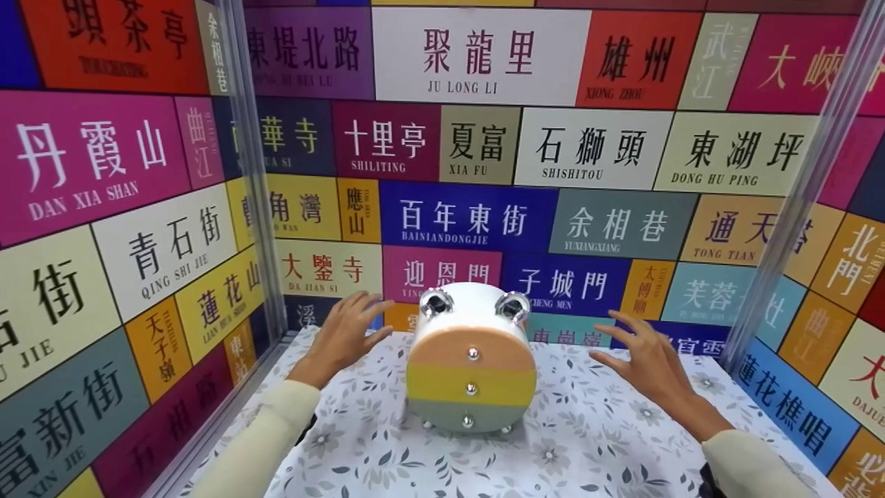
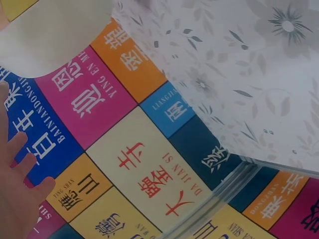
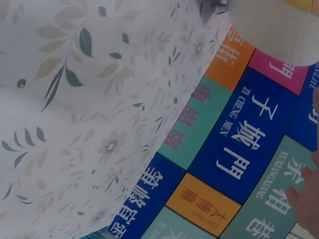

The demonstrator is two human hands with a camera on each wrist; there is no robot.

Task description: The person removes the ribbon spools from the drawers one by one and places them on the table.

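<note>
Head view: left hand (image 1: 346,337) and right hand (image 1: 648,363) both released, fingers loosely extended. Striped drawer box (image 1: 442,384), with orange, yellow and grey-green fronts, stands upright between the two sets of fingers, apart from both. Three silver knobs (image 1: 471,389) run down its face. Flower-patterned worktop (image 1: 594,449) lies below the fingers; sign-covered wall (image 1: 470,214) rises beyond them.

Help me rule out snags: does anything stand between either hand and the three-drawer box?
Nothing visible does: the left hand and right hand are on opposite sides of the three-drawer box, apart from it, with no object between.
</note>
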